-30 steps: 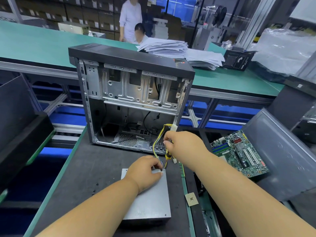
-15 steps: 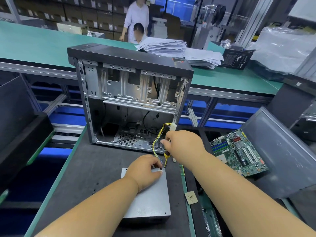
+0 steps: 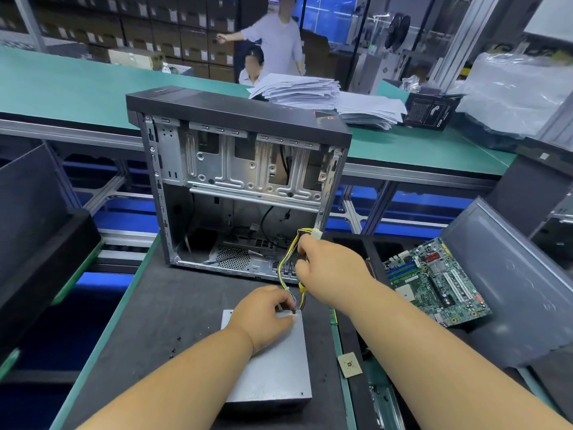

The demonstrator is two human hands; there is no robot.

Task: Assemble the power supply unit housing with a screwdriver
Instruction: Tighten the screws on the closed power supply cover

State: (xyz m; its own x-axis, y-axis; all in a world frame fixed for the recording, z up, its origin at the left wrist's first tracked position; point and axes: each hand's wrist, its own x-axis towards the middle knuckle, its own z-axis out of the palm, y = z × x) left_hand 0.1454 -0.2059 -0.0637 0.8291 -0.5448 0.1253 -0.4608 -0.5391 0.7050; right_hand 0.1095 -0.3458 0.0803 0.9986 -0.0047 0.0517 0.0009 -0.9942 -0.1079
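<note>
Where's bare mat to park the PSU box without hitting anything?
Free: dark mat left of the grey metal power supply box, in front of the open black computer case. Crowded: right side, with yellow-black cable bundle, green motherboard, grey side panel.

The left hand [image 3: 266,312] covers the far corner of the grey power supply unit [image 3: 273,370], and the forearm behind it hides part of the unit's top and near left edge. The right hand [image 3: 330,264] closes round the yellow and black cable bundle [image 3: 286,262], so the stretch inside the fist cannot be seen, nor the fingertips. The bundle's root is too tangled and small to read. The motherboard [image 3: 434,282] is partly hidden behind the right forearm. The grey side panel [image 3: 511,274] runs off the right edge. Two people [image 3: 276,41] in the background are blurred.
</note>
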